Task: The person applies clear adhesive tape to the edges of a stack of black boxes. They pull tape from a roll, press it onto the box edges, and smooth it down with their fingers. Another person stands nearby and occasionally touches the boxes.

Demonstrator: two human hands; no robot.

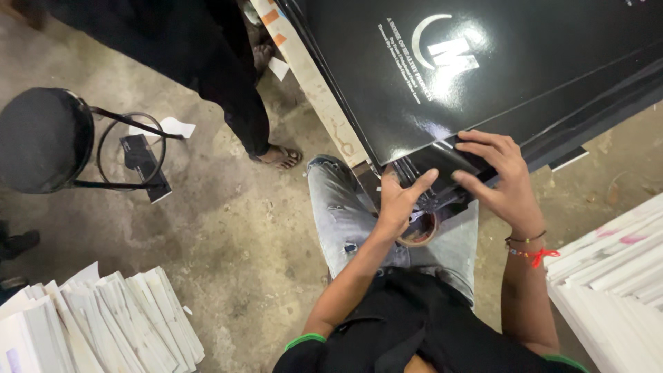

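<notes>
A large glossy black printed sheet (pixel 497 62) lies on a table edge (pixel 324 97) in front of me. My right hand (pixel 501 176) presses a smaller black folded piece (pixel 442 162) under the sheet's near corner, fingers spread on it. My left hand (pixel 400 200) grips the same black piece from below, thumb and forefinger on its edge. A brown tape roll (pixel 420 229) rests on my lap, on grey jeans, just under the left hand.
A black round stool (pixel 41 138) stands at the left on the concrete floor. Another person in dark clothes, foot in a sandal (pixel 280 157), stands beside the table. Stacks of white folded sheets lie at bottom left (pixel 103 324) and right (pixel 615 276).
</notes>
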